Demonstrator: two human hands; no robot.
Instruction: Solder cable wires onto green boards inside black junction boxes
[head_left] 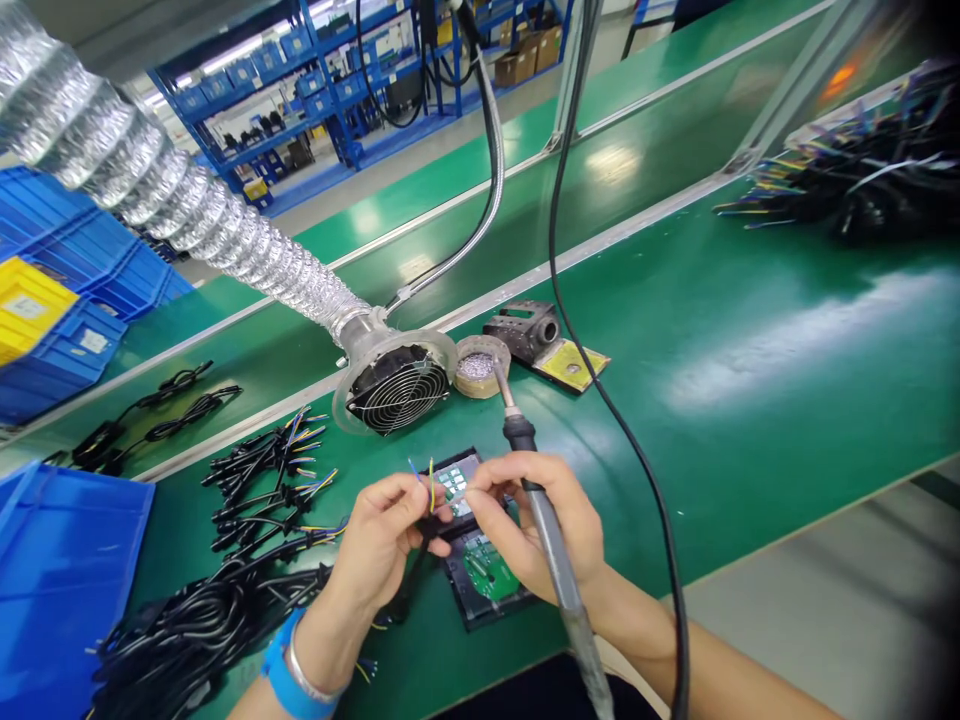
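My left hand [382,540] is closed on a black cable whose stripped blue and yellow wire ends [426,482] stick up above my fingers. My right hand [536,525] holds a soldering iron [551,540] across the palm, tip pointing up and away, while its fingers pinch toward the wire ends. Both hands hover over a black fixture holding two green circuit boards [484,570] on the green bench.
A fume fan [397,385] on a silver duct stands behind the fixture. A tip-cleaner pot [480,365] and an iron stand with yellow sponge [555,350] sit beside it. Black cables [247,520] lie left, blue bins [60,580] far left, wire bundles [862,170] far right.
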